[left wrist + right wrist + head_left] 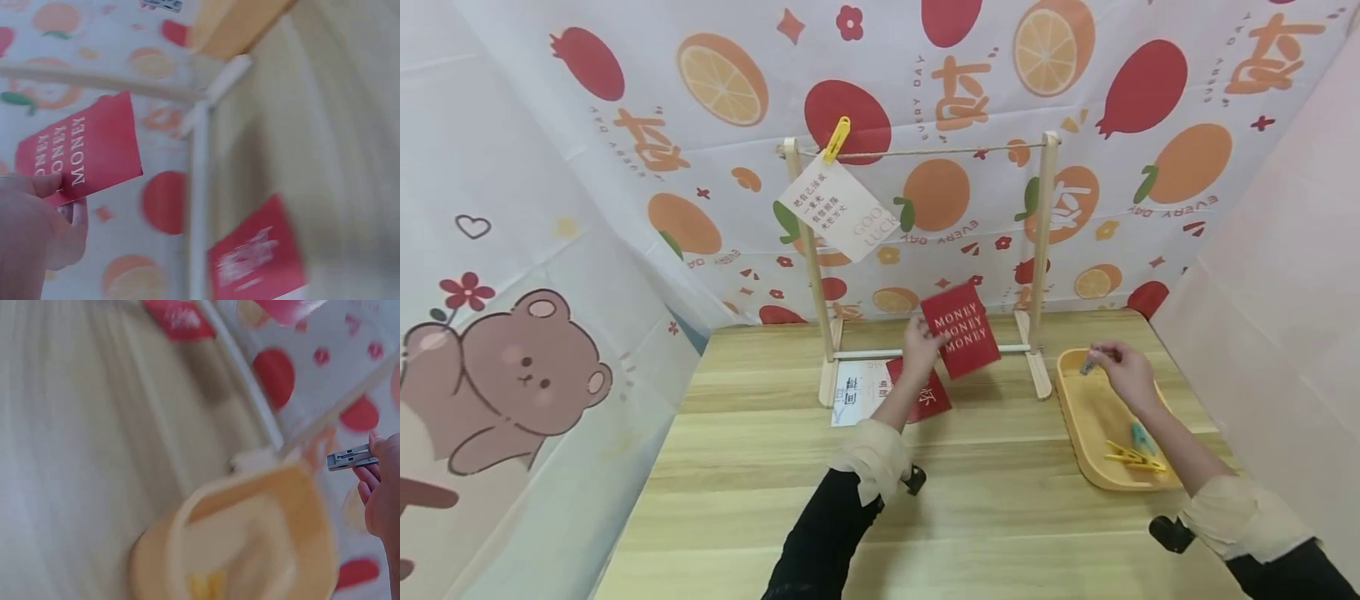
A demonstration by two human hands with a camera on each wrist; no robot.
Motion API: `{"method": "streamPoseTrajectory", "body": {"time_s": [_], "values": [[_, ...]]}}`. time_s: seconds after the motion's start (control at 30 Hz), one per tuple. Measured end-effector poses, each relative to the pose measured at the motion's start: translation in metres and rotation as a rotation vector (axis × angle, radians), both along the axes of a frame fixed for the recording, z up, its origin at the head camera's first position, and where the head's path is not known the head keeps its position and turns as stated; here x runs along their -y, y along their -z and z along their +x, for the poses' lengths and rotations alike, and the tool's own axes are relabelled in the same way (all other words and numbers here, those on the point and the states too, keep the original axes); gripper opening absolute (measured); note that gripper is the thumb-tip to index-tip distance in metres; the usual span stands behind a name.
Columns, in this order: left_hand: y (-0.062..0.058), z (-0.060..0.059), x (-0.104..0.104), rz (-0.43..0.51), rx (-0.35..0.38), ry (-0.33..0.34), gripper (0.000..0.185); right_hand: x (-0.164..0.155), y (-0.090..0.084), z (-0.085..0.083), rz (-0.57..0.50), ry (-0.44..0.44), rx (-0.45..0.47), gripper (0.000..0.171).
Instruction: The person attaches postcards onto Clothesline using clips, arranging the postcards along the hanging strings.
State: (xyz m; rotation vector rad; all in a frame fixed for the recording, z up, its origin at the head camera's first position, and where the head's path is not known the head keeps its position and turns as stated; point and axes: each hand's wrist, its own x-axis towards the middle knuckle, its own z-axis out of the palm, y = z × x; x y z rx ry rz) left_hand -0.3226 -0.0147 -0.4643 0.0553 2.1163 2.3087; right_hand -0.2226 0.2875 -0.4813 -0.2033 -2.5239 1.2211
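My left hand (920, 348) pinches a red card (964, 333) printed "MONEY" in white, thumb in front, as the left wrist view also shows. The card is held up off the table, in front of a wooden rack (1040, 250) strung with a cord (940, 152). My right hand (1126, 379) pinches a grey clothespin (349, 457) by one end, above the far end of a yellow-orange basket (1070, 433). A white card (842, 208) hangs tilted from the cord's left end under a yellow clothespin (837, 138).
A white card (857, 396) and another red card (932, 402) lie overlapping on the wooden table (737, 467) at the rack's base. Yellow clothespins (1135, 458) and a teal one (1141, 437) lie in the basket. Fruit-patterned cloth (730, 79) hangs behind the rack.
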Motion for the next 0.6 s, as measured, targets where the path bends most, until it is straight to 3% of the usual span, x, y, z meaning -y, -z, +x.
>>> {"method": "streamPoseTrajectory", "body": {"time_s": [0.07, 0.17, 0.3, 0.43, 0.6], "values": [[-0.019, -0.007, 0.01, 0.132, -0.036, -0.025, 0.038, 0.012, -0.021, -0.011, -0.006, -0.04, -0.014, 0.036], [-0.047, -0.014, 0.026, 0.204, -0.092, -0.068, 0.037, 0.037, -0.056, -0.029, -0.014, -0.106, -0.055, 0.036], [-0.083, -0.022, 0.046, 0.22, -0.179, -0.127, 0.041, 0.076, -0.111, -0.057, -0.051, -0.194, -0.142, 0.032], [-0.113, -0.03, 0.06, 0.236, -0.239, -0.171, 0.04, 0.12, -0.171, -0.081, -0.155, -0.272, -0.21, 0.032], [-0.138, -0.037, 0.074, 0.255, -0.226, -0.201, 0.039, 0.171, -0.24, -0.109, -0.218, -0.33, -0.284, 0.031]]}}
